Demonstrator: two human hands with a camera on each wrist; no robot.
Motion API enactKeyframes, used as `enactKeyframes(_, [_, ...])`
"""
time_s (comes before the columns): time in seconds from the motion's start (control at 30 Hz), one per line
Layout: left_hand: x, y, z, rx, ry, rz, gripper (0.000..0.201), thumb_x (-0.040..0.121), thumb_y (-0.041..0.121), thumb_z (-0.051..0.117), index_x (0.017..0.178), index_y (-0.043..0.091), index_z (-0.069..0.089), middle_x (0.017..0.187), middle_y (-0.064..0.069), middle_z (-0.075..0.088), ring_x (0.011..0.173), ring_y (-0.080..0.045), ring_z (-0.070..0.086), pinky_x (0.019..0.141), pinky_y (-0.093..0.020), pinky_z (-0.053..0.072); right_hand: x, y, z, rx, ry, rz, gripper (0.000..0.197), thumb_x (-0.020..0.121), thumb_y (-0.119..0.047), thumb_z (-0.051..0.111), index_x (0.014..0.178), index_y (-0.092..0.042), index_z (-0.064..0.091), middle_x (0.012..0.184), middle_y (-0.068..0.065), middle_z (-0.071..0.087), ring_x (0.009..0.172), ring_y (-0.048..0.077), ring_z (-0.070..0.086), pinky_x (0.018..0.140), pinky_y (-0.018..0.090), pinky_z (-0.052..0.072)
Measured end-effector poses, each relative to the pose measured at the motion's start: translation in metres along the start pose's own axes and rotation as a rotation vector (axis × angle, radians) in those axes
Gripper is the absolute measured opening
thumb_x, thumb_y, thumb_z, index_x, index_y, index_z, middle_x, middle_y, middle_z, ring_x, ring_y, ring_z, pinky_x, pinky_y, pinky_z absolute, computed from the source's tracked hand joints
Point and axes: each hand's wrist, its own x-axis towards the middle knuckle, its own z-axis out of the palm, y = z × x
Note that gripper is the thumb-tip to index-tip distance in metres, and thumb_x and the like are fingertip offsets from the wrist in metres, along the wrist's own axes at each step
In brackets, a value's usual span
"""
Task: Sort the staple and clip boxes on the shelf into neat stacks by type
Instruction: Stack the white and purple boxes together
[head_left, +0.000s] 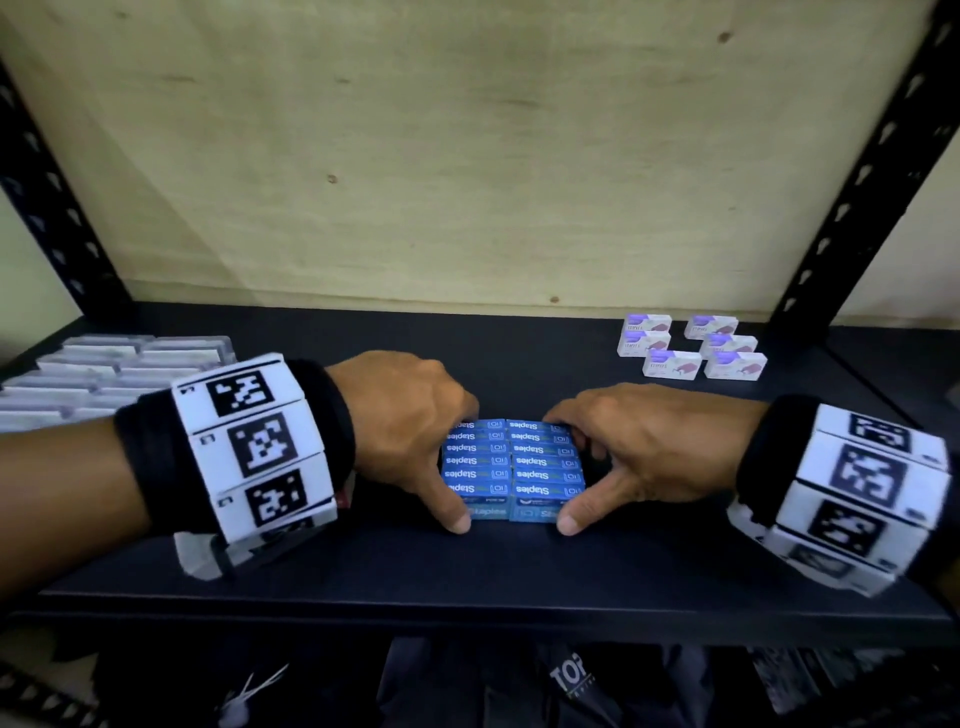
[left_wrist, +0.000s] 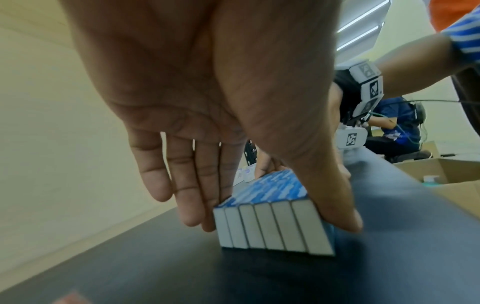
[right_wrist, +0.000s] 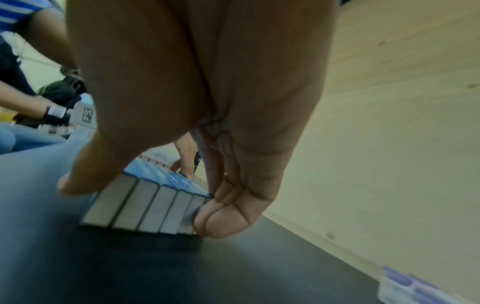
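A block of blue staple boxes (head_left: 511, 462), two columns of several boxes labelled "Staples", sits mid-shelf on the black shelf board (head_left: 467, 577). My left hand (head_left: 452, 467) brackets its left side: the fingers go down behind the far face and the thumb presses the near face. My right hand (head_left: 576, 467) holds the right side the same way, fingers curled at the far corner. The left wrist view shows the grey box ends (left_wrist: 262, 232) between the fingers and thumb of my left hand (left_wrist: 275, 223). In the right wrist view the box ends (right_wrist: 145, 214) sit inside my right hand (right_wrist: 142, 204).
Several white-and-purple staple boxes (head_left: 691, 345) lie in two rows at the back right, also seen in the right wrist view (right_wrist: 415, 288). Pale clear boxes (head_left: 104, 374) are packed at the left end. Black perforated uprights (head_left: 852, 208) flank the shelf, and a plywood back panel (head_left: 467, 156) closes the rear.
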Motion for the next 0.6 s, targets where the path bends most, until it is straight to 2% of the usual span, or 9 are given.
enactKeyframes(0.23, [0.001,-0.009,-0.008,0.022,-0.094,-0.056,0.082,0.046,0.09,0.061,0.105,0.033,0.056,0.092,0.012,0.063,0.083,-0.013,0.061,0.076,-0.036,0.054,0.018,-0.007,-0.004,0.043,-0.009,0.023,0.071,0.062,-0.066,0.079,0.113,-0.025,0.054,0.09,-0.007,0.061,0.083,0.013,0.06,0.07,0.03,0.051])
enactKeyframes(0.4, [0.0,-0.01,-0.006,0.014,-0.12,-0.083,0.092,0.042,0.094,0.057,0.111,0.033,0.052,0.099,0.013,0.064,0.087,-0.012,0.062,0.081,-0.037,0.053,0.018,-0.007,-0.003,0.061,-0.019,0.029,0.068,0.062,-0.066,0.079,0.111,-0.026,0.054,0.094,-0.007,0.063,0.086,0.014,0.062,0.077,0.033,0.054])
enactKeyframes(0.47, [0.002,-0.007,-0.008,0.004,-0.13,-0.087,0.11,0.04,0.099,0.048,0.126,0.031,0.046,0.12,0.011,0.06,0.106,-0.015,0.059,0.094,-0.037,0.048,0.015,-0.004,-0.001,0.065,-0.031,0.016,0.078,0.061,-0.068,0.079,0.12,-0.026,0.049,0.104,-0.007,0.063,0.094,0.015,0.061,0.086,0.036,0.053])
enactKeyframes(0.53, [0.004,0.001,-0.018,-0.056,-0.125,-0.106,0.126,0.045,0.1,0.038,0.147,0.028,0.026,0.149,0.008,0.039,0.133,-0.017,0.042,0.11,-0.037,0.034,0.007,0.006,-0.004,0.06,-0.061,0.041,0.096,0.064,-0.068,0.077,0.14,-0.026,0.036,0.12,-0.009,0.059,0.104,0.013,0.058,0.094,0.032,0.049])
enactKeyframes(0.57, [0.008,0.006,-0.025,-0.095,-0.094,-0.107,0.124,0.05,0.099,0.033,0.151,0.028,0.019,0.155,0.008,0.029,0.138,-0.016,0.034,0.113,-0.036,0.029,0.001,0.014,-0.007,0.062,-0.07,0.073,0.099,0.065,-0.068,0.075,0.144,-0.027,0.032,0.121,-0.011,0.057,0.105,0.01,0.056,0.093,0.03,0.048])
enactKeyframes(0.6, [0.013,0.01,-0.031,-0.117,-0.043,-0.094,0.117,0.056,0.096,0.029,0.151,0.028,0.02,0.155,0.009,0.028,0.139,-0.015,0.032,0.113,-0.037,0.029,-0.004,0.023,-0.01,0.06,-0.067,0.105,0.095,0.067,-0.068,0.074,0.144,-0.029,0.034,0.117,-0.013,0.056,0.102,0.009,0.055,0.092,0.028,0.047])
